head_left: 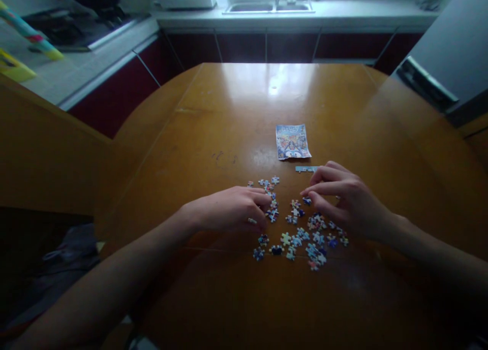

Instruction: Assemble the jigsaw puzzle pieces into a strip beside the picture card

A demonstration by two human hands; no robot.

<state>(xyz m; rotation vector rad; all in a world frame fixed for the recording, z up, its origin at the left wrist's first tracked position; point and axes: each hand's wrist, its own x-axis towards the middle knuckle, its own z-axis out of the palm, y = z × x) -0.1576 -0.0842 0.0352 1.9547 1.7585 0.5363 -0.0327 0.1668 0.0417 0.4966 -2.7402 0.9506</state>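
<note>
Several small colourful jigsaw pieces [301,235] lie scattered on a round wooden table [229,116]. My left hand [232,208] rests over the left part of the scatter, fingers curled, with a small piece under its fingertips. My right hand [343,197] hovers over the right part, fingers stretched leftward and close together, the tips touching a piece near the middle. Beyond the pieces lies a small printed picture card [292,141]. A short joined strip of pale blue pieces [306,169] sits just in front of the card, beside my right fingers.
A kitchen counter with a sink [267,7] runs along the back, above dark red cabinets [290,45]. A stove [76,25] stands at the back left. A grey appliance [450,60] stands to the right. Cloth lies on the floor [64,258] at the left.
</note>
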